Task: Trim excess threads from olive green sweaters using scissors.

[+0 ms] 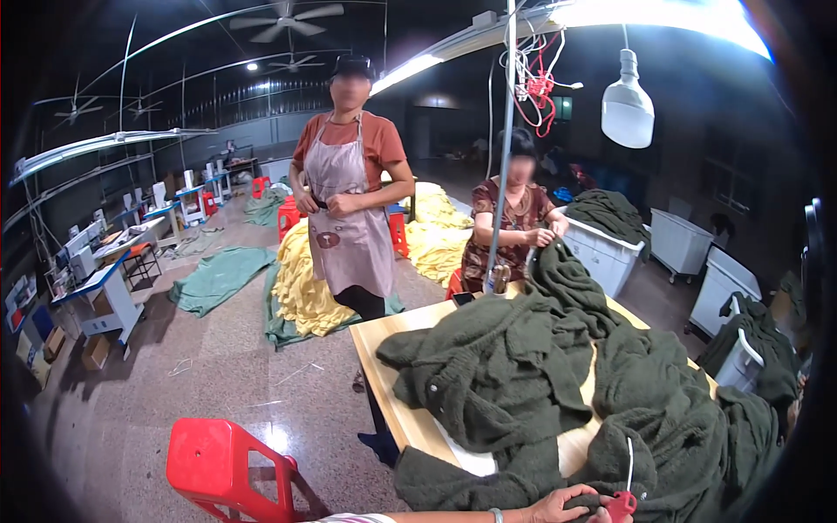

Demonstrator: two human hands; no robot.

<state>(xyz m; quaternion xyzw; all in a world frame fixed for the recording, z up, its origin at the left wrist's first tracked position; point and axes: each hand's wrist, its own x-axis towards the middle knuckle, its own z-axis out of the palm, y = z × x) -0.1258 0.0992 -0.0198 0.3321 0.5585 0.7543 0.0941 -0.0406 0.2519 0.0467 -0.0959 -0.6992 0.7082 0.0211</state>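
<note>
My left hand (561, 506), a band at its wrist, comes in along the lower edge. It is closed on a fold of a dark green fleecy garment (580, 503). Right beside it, my right hand (600, 517) is mostly cut off by the lower edge, and only some fingers show. They are closed on a tool with a red handle (621, 504) and a long, thin pale shaft pointing up; its exact kind is unclear. More dark green garments (497, 370) lie heaped across the wooden table (373, 349), some with small round buttons or snaps.
Across the table a seated person (514, 205) handles a dark green garment. Another person (344, 192) in an apron stands beyond the left edge. A red stool (209, 462) stands at near left. Yellow cloth heaps (305, 283), white bins (602, 253) and a hanging bulb (628, 109) surround the area.
</note>
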